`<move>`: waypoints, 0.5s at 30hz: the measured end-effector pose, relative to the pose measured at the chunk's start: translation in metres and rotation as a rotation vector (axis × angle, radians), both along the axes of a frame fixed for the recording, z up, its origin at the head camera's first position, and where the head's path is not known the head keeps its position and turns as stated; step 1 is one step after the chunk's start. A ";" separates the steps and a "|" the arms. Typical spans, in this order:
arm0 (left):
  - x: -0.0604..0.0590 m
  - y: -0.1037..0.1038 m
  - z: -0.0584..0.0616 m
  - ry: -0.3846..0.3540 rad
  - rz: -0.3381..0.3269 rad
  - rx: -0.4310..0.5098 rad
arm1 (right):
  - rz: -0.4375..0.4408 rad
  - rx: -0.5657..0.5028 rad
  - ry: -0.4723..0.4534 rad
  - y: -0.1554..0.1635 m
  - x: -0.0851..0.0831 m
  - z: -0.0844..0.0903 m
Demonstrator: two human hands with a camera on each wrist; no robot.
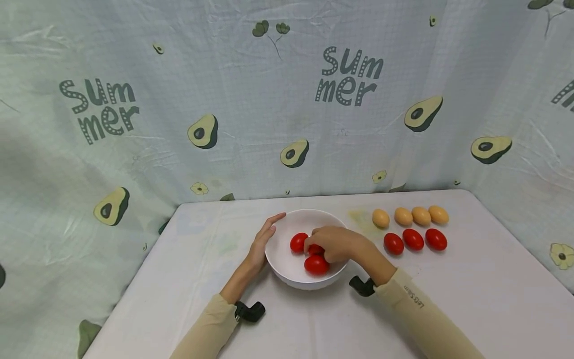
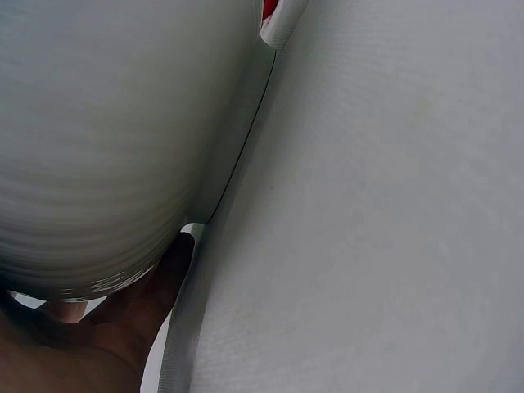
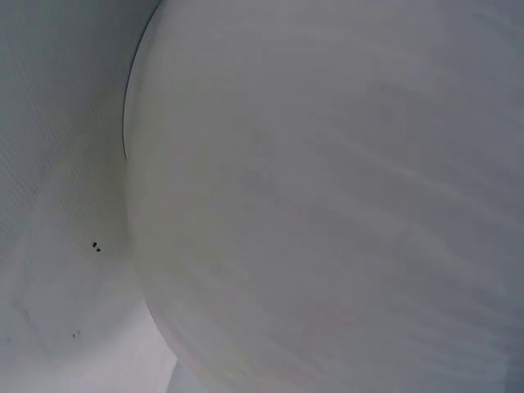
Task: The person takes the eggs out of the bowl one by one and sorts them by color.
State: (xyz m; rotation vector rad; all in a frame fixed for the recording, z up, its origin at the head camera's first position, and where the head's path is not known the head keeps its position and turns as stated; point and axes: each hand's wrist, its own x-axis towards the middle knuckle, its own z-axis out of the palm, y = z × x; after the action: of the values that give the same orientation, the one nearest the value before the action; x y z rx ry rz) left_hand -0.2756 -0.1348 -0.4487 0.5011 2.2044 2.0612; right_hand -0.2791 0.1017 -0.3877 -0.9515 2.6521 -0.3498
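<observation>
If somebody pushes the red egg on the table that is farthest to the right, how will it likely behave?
That red egg would probably roll, since it lies on its side on a flat table. Its path may curve, because its shape is oval, not spherical. Its smooth, shiny surface suggests it could be somewhat slippery.

A pale grey-white, lightly creased fabric sheet (image 1: 251, 99) is hanging behind the smooth white tabletop (image 1: 471, 299) and is enclosing its left and right sides. Grey-green dotted "summer" lettering (image 1: 349, 77) is running across the cloth, while halved green-and-cream avocado prints (image 1: 203, 131) and small pale-yellow flower prints (image 1: 199, 188) are scattering around it. Soft, even light is falling over everything. At the left edge, a dark rounded shape (image 1: 2, 275) is showing, possibly another print, too cropped to tell.
</observation>
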 end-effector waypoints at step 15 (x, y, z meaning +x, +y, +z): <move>-0.001 0.000 0.000 0.001 0.012 -0.013 | -0.013 -0.010 0.008 0.001 0.002 0.002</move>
State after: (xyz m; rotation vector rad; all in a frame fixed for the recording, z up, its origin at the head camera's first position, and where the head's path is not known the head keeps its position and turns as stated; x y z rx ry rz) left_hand -0.2764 -0.1345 -0.4490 0.4894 2.2254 2.0522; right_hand -0.2769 0.1023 -0.3860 -0.9406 2.6671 -0.3639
